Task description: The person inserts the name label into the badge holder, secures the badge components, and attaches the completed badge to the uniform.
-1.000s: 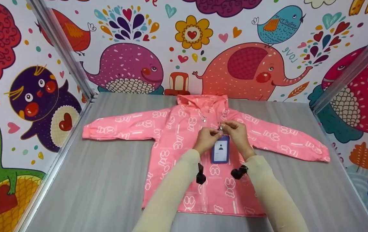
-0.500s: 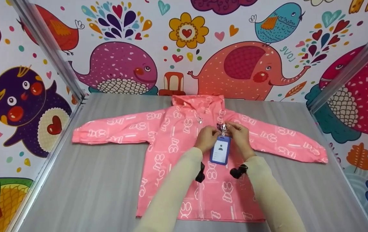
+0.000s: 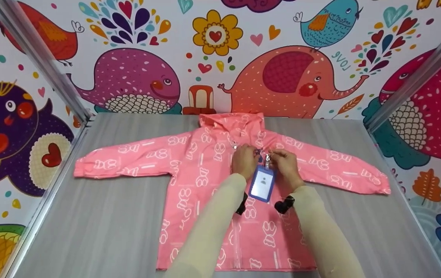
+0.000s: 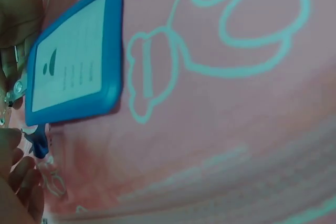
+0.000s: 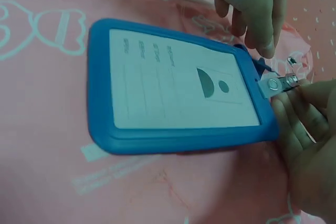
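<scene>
A blue-framed ID badge holder with a white card hangs over the chest of a pink jacket with white outline prints. My right hand pinches the badge's metal clip between thumb and finger. In the right wrist view, the clear strap joins clip and holder. My left hand is beside the clip, fingers bent loosely downward. Its fingertips are close to a small dark blue piece just past the holder's top edge; whether they touch it is unclear.
The jacket lies front up on a grey table, sleeves spread and collar at the far side. A zipper pull shows near the collar. Metal posts and a cartoon-printed wall bound the table.
My left hand has let go near the badge strap and moved up and away from it. The right hand keeps the clip, and the badge has tilted and shifted slightly toward the jacket's hem.
</scene>
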Action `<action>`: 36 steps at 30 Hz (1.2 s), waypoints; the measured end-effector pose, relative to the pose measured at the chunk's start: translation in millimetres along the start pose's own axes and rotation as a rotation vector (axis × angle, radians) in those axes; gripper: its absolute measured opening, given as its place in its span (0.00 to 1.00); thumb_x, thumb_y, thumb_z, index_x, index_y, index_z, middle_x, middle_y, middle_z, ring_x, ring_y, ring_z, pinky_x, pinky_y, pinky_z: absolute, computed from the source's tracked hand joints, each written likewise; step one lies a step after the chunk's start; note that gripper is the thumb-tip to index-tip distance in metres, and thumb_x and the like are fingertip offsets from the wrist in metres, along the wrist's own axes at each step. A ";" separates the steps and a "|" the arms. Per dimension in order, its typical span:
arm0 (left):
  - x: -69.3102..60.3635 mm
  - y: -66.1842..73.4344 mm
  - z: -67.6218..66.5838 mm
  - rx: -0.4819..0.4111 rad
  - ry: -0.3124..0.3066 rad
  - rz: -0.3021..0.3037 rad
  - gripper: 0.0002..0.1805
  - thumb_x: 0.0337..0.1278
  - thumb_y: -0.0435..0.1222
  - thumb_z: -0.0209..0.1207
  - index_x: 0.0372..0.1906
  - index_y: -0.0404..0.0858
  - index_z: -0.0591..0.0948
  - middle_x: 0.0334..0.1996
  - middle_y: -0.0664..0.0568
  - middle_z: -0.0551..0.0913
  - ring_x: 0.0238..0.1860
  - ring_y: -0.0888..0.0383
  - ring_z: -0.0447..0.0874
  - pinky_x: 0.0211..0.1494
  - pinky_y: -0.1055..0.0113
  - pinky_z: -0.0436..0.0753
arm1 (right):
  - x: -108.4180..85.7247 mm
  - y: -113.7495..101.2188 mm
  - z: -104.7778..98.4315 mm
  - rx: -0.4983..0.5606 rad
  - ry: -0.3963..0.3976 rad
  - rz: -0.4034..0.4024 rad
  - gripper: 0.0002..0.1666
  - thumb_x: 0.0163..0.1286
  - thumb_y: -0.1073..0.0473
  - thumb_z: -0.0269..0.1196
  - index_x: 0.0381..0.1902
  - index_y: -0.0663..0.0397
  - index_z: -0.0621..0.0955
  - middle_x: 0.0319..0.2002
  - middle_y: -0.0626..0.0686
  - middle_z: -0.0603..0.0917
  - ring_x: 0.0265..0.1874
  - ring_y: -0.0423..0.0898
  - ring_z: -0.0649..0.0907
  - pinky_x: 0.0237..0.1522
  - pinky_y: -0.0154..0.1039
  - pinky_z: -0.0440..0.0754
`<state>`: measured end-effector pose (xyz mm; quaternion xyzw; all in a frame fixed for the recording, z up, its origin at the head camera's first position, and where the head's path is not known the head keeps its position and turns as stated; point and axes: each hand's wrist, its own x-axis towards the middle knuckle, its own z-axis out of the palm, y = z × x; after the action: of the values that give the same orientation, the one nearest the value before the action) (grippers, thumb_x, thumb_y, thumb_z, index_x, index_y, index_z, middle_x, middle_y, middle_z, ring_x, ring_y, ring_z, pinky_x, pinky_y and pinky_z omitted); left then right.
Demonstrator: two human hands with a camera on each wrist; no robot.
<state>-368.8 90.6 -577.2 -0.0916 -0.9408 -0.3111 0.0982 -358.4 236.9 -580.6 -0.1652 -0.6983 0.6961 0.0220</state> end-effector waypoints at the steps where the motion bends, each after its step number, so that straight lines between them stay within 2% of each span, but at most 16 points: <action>1: 1.7 0.3 1.9 0.022 0.000 -0.006 0.10 0.57 0.40 0.66 0.43 0.41 0.88 0.39 0.49 0.87 0.44 0.50 0.83 0.50 0.56 0.82 | 0.5 0.7 -0.7 -0.011 -0.005 0.006 0.17 0.70 0.69 0.58 0.54 0.71 0.80 0.23 0.46 0.84 0.20 0.37 0.81 0.25 0.30 0.83; 6: 8.6 1.0 9.0 0.084 0.006 -0.033 0.08 0.56 0.42 0.68 0.38 0.44 0.89 0.37 0.52 0.88 0.43 0.51 0.83 0.51 0.56 0.81 | 4.3 3.2 -3.0 -0.088 -0.029 0.007 0.16 0.71 0.66 0.59 0.53 0.70 0.81 0.21 0.45 0.83 0.19 0.37 0.81 0.25 0.31 0.83; 11: 8.8 -0.5 11.2 0.120 0.012 -0.041 0.04 0.56 0.36 0.65 0.32 0.45 0.90 0.32 0.51 0.89 0.39 0.50 0.84 0.47 0.55 0.82 | 3.2 6.1 2.2 -0.137 -0.028 -0.032 0.15 0.70 0.68 0.60 0.53 0.66 0.83 0.25 0.48 0.86 0.20 0.38 0.81 0.23 0.30 0.81; 13: 10.9 0.4 11.7 0.092 0.030 -0.061 0.07 0.53 0.31 0.64 0.30 0.45 0.90 0.29 0.50 0.89 0.36 0.49 0.86 0.44 0.55 0.83 | 3.5 5.6 3.9 -0.178 -0.026 -0.065 0.16 0.69 0.71 0.58 0.52 0.64 0.84 0.28 0.51 0.86 0.22 0.38 0.80 0.23 0.29 0.79; 18: 14.6 1.2 15.6 -0.063 0.085 -0.073 0.09 0.48 0.27 0.62 0.26 0.41 0.90 0.26 0.48 0.88 0.32 0.48 0.87 0.39 0.55 0.84 | 5.7 2.9 5.9 -0.290 -0.015 -0.128 0.16 0.64 0.73 0.58 0.47 0.65 0.86 0.33 0.59 0.87 0.21 0.40 0.80 0.23 0.30 0.78; 22: 15.5 -1.0 17.8 -0.121 0.094 -0.063 0.07 0.48 0.26 0.62 0.29 0.38 0.89 0.27 0.47 0.88 0.33 0.48 0.86 0.42 0.56 0.84 | 7.8 2.7 7.8 -0.325 -0.022 -0.118 0.14 0.63 0.72 0.59 0.45 0.64 0.87 0.32 0.59 0.88 0.20 0.41 0.80 0.21 0.30 0.77; 25: 16.3 -2.2 16.2 -0.130 0.060 -0.073 0.08 0.51 0.26 0.61 0.31 0.37 0.89 0.29 0.47 0.88 0.35 0.48 0.87 0.43 0.57 0.84 | 8.7 3.1 9.7 -0.326 -0.029 -0.107 0.14 0.63 0.72 0.60 0.44 0.64 0.87 0.30 0.57 0.87 0.18 0.40 0.79 0.19 0.30 0.76; 28: 17.7 -2.6 13.9 -0.121 -0.008 -0.071 0.10 0.57 0.27 0.59 0.35 0.38 0.89 0.32 0.47 0.88 0.38 0.49 0.87 0.46 0.58 0.84 | 9.4 3.8 11.2 -0.308 -0.031 -0.110 0.14 0.61 0.73 0.60 0.44 0.65 0.87 0.30 0.57 0.87 0.17 0.40 0.78 0.18 0.30 0.75; 32: 20.0 -1.9 10.8 -0.110 -0.090 -0.029 0.12 0.61 0.27 0.56 0.40 0.39 0.89 0.37 0.47 0.88 0.43 0.50 0.85 0.52 0.58 0.83 | 9.9 4.4 13.5 -0.309 -0.029 -0.115 0.15 0.60 0.75 0.59 0.42 0.67 0.87 0.28 0.57 0.87 0.16 0.39 0.77 0.17 0.29 0.75; 36: 21.4 -1.2 9.1 -0.122 -0.123 -0.001 0.13 0.61 0.27 0.55 0.42 0.39 0.89 0.39 0.47 0.87 0.44 0.51 0.84 0.54 0.59 0.81 | 10.5 4.1 15.6 -0.330 0.001 -0.133 0.15 0.57 0.76 0.57 0.39 0.68 0.87 0.26 0.56 0.86 0.17 0.38 0.77 0.18 0.29 0.75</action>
<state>-390.8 97.5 -579.8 -0.1160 -0.9244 -0.3617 0.0346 -371.6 224.6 -587.2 -0.1203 -0.8124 0.5690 0.0412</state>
